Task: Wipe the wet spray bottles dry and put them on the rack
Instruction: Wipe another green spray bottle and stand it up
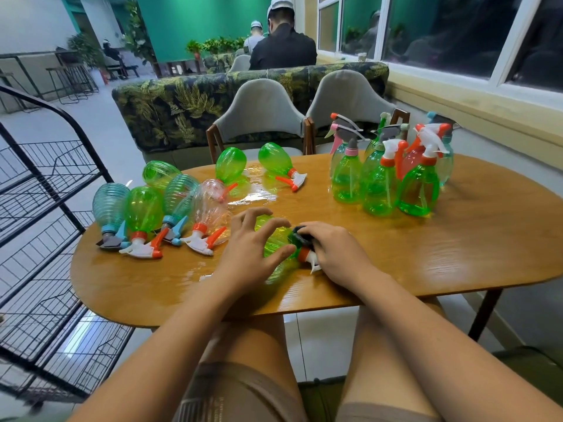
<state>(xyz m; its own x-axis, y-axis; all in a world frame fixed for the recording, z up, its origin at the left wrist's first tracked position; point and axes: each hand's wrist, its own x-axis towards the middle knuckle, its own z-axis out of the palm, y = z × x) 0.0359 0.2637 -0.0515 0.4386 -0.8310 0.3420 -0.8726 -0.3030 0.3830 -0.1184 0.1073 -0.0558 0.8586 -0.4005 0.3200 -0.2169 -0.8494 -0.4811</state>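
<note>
Your left hand (pixel 249 254) arches over the green bottle (pixel 275 240), which lies on its side near the middle of the near edge of the table (pixel 457 239). The thumb lies across the translucent plastic body and the fingers curve over its top; you cannot tell whether every fingertip makes contact. Your right hand (pixel 335 254) grips a dark cloth (pixel 300 237), a crumpled lump pressed against the neck of the same bottle, just above its orange collar (pixel 303 254) and white trigger (pixel 313 264). The table is an oval of glossy wood-grain; a film of water (pixel 249 190) shines on it from the far edge towards your left hand. Near the left edge five bottles lie on their sides in a cluster (pixel 143 208): two ribbed teal, two smooth green and one clear, their sprayer heads mostly pointing at the near edge. Two more green bottles (pixel 275 161) lie at the far edge, bulb-shaped bases pointing away from you. Towards the far right edge a tight group of upright bottles (pixel 377 184) stands, mostly green, with grey, white, pink and orange sprayer heads. The rack (pixel 45 208), black wire mesh shelves on a tubular frame, stands beside the left edge of the table. Two grey padded chairs (pixel 259 117) stand at the far edge.
</note>
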